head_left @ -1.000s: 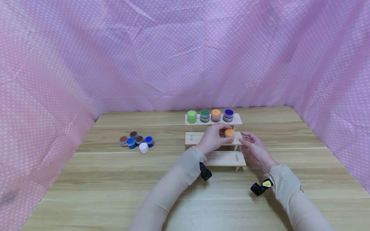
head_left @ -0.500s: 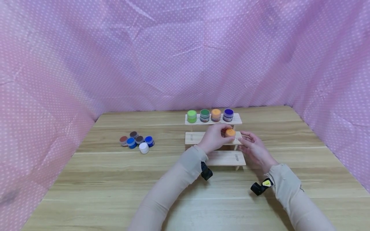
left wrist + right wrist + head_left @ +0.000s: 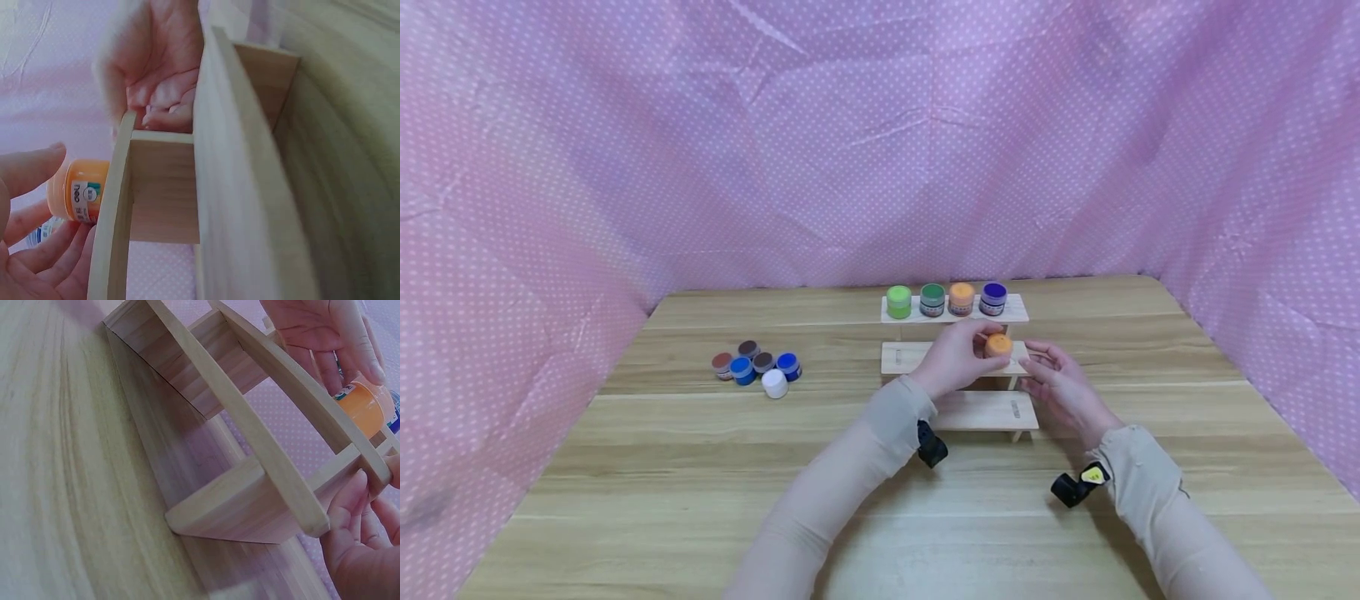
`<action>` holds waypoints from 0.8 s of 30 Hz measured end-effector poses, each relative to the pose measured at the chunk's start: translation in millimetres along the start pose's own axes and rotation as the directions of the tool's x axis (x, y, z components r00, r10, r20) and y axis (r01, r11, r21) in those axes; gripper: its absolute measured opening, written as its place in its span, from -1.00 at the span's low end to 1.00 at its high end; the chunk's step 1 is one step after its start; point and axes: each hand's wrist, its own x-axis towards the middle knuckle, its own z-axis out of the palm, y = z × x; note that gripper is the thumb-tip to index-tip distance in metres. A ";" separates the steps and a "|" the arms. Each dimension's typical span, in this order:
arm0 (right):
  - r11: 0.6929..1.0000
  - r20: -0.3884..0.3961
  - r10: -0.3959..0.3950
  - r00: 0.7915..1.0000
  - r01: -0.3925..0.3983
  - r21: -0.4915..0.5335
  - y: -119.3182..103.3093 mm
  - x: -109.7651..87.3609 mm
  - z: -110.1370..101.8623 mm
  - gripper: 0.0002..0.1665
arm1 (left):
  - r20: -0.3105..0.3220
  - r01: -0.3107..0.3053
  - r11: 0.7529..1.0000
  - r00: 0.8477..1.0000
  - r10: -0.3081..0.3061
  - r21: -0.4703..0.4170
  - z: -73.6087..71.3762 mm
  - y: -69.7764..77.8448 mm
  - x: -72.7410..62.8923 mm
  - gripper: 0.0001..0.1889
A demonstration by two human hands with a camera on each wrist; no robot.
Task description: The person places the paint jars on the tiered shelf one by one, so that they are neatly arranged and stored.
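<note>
A three-tier wooden display rack [image 3: 973, 410] stands on the table. On the right part of its middle board sits an orange paint jar [image 3: 999, 345], upright. My left hand [image 3: 951, 360] has thumb and fingers curved around this jar; in the left wrist view the thumb [image 3: 37, 167] is beside the orange lid and the fingers lie along the other side. At the rack's right end, my right hand [image 3: 1063, 390] holds the tip of the middle board, its thumb [image 3: 353, 490] against the support below in the right wrist view.
Along the top board stand a light green jar [image 3: 898, 302], a dark green jar [image 3: 932, 301], a pale orange jar [image 3: 961, 299] and a purple jar [image 3: 993, 299]. Left on the table [image 3: 647, 467] is a cluster of jars, including a white one [image 3: 775, 383]. A pink dotted curtain [image 3: 880, 150] hangs behind.
The orange jar has shifted very slightly right along the middle board, with my left hand around it. My right hand has stayed at the board's end.
</note>
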 end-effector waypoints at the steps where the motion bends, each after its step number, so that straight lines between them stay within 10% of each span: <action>1: 1.000 0.000 -0.003 1.000 0.003 0.000 0.1 -0.2 0.4 -0.73 | -0.001 -0.002 1.000 1.000 0.002 -0.002 -0.3 -0.1 -0.9 -0.52; 24: 0.999 -0.026 0.048 0.999 -0.048 -0.024 -2.4 -1.7 1.4 -0.66 | -0.089 -0.039 0.999 0.995 0.039 -0.002 -24.6 -24.5 -41.8 -0.58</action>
